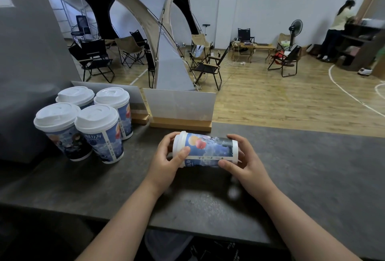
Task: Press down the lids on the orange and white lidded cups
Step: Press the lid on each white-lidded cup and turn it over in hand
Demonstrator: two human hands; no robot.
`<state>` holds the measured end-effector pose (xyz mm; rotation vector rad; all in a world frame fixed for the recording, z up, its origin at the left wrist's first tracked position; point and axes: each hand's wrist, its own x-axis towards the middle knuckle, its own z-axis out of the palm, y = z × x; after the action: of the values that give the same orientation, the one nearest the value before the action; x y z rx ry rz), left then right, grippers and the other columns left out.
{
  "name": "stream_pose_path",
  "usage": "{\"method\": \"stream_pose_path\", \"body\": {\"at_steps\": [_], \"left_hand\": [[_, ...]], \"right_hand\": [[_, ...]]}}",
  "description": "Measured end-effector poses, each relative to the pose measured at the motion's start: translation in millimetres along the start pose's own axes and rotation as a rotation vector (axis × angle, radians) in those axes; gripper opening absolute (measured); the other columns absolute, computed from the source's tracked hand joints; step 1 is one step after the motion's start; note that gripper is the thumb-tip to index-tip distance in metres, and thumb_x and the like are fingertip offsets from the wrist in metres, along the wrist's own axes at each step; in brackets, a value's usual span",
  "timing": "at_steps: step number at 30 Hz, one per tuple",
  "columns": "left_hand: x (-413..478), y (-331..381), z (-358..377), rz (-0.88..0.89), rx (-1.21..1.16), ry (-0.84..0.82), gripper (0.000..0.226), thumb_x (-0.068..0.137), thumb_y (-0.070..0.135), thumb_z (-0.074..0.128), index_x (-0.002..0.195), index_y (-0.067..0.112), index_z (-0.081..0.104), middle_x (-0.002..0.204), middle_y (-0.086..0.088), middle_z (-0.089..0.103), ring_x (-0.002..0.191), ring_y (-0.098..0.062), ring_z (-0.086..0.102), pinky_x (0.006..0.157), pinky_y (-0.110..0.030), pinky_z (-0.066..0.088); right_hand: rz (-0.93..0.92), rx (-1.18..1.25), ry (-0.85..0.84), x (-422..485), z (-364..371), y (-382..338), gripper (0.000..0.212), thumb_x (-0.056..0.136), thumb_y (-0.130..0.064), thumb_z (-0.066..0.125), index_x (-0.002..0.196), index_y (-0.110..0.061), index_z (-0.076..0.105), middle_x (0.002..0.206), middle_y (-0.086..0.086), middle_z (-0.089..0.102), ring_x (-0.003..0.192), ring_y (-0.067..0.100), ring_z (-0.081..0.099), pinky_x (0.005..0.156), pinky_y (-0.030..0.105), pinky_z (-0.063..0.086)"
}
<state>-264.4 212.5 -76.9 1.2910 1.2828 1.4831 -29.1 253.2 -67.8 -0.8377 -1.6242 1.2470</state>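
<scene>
Head view: cup (210,149) sideways between left hand (166,161) (lid end) and right hand (245,164).

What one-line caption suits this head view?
Both bare hands, left hand and right hand, hold a blue-printed white-lidded paper cup sideways above the dark grey counter.

left hand (166,157) hides part of the sideways cup's lid (179,146)

Left of the left hand (166,162), four upright lidded cups (83,123) stand packed together, blocking that side. Just beyond both hands, a white panel in a wooden base (180,110) walls off the far edge. The dark countertop (312,167) right of the right hand (245,162) and nearer the body lies open.
</scene>
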Motion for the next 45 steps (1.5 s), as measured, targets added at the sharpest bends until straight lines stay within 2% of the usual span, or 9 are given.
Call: {"method": "stream_pose_path", "body": {"at_steps": [6,13,18,21,24,30,34,42,45], "left_hand": [[1,-1,-1,0.019,-0.002,0.007,0.059,0.079,0.051,0.073,0.132,0.043,0.051,0.130,0.004,0.061,0.117,-0.022,0.064,0.091,-0.042,0.058],[-3,2,-5,0.056,0.008,0.007,0.058,0.078,0.050,0.077,0.130,0.046,0.051,0.123,0.021,0.062,0.115,-0.011,0.065,0.085,-0.029,0.059],[-1,2,0,0.051,-0.055,-0.051,0.058,0.089,0.024,0.070,0.139,0.035,0.044,0.129,0.014,0.063,0.118,-0.015,0.064,0.091,-0.025,0.055],[-1,-1,7,0.051,0.014,-0.135,0.049,0.095,0.021,0.064,0.137,0.038,0.046,0.130,0.014,0.064,0.118,-0.010,0.064,0.087,-0.022,0.055],[0,0,9,0.041,0.085,-0.157,0.044,0.092,0.036,0.064,0.131,0.050,0.049,0.127,0.021,0.064,0.116,-0.003,0.062,0.082,-0.019,0.054],[2,0,9,0.046,0.121,-0.085,0.039,0.082,0.048,0.068,0.117,0.060,0.055,0.118,0.023,0.064,0.100,-0.001,0.065,0.066,-0.019,0.055],[4,-1,10,0.122,0.215,-0.005,0.041,0.081,0.045,0.068,0.120,0.049,0.057,0.115,0.007,0.054,0.087,-0.001,0.059,0.078,-0.015,0.050],[1,-3,6,0.076,0.108,-0.082,0.046,0.097,0.022,0.062,0.133,0.050,0.057,0.093,0.003,0.075,0.077,-0.002,0.065,0.059,-0.024,0.052],[-1,0,6,0.066,0.019,-0.109,0.047,0.096,0.034,0.057,0.143,0.039,0.050,0.114,-0.002,0.074,0.102,-0.019,0.069,0.069,-0.041,0.057]], "right_hand": [[-0.015,-0.021,-0.001,-1,0,-1,0.064,0.073,-0.036,0.084,0.129,-0.038,0.054,0.121,0.002,0.069,0.110,0.023,0.070,0.086,0.035,0.061],[0.027,-0.045,-0.001,5,-2,5,0.075,0.073,0.005,0.084,0.135,-0.018,0.048,0.125,0.010,0.066,0.104,0.023,0.072,0.086,0.037,0.061],[0.047,0.138,0.072,8,-8,3,0.054,0.075,0.016,0.075,0.122,-0.003,0.060,0.117,0.019,0.071,0.094,0.019,0.074,0.078,0.027,0.060],[0.027,0.140,0.069,5,-8,1,0.043,0.082,0.004,0.073,0.123,-0.002,0.064,0.109,0.019,0.075,0.093,0.025,0.076,0.082,0.030,0.061],[-0.024,0.022,0.027,2,0,-3,0.048,0.083,-0.016,0.071,0.130,-0.023,0.063,0.115,0.011,0.075,0.096,0.021,0.075,0.077,0.028,0.061],[-0.084,-0.083,0.022,3,2,2,0.051,0.094,-0.005,0.066,0.127,-0.043,0.062,0.131,0.004,0.067,0.093,0.019,0.068,0.074,0.024,0.057],[-0.092,-0.081,-0.011,4,1,4,0.059,0.096,-0.006,0.063,0.122,-0.058,0.063,0.125,0.005,0.066,0.083,0.005,0.067,0.069,0.023,0.058],[-0.133,-0.022,0.034,4,-1,8,0.037,0.097,-0.019,0.062,0.129,-0.035,0.068,0.122,-0.005,0.061,0.115,0.022,0.065,0.094,0.034,0.058],[-0.196,-0.094,0.049,3,1,7,0.040,0.096,-0.013,0.061,0.134,-0.024,0.064,0.138,-0.009,0.060,0.134,0.016,0.054,0.110,0.037,0.047]]}}
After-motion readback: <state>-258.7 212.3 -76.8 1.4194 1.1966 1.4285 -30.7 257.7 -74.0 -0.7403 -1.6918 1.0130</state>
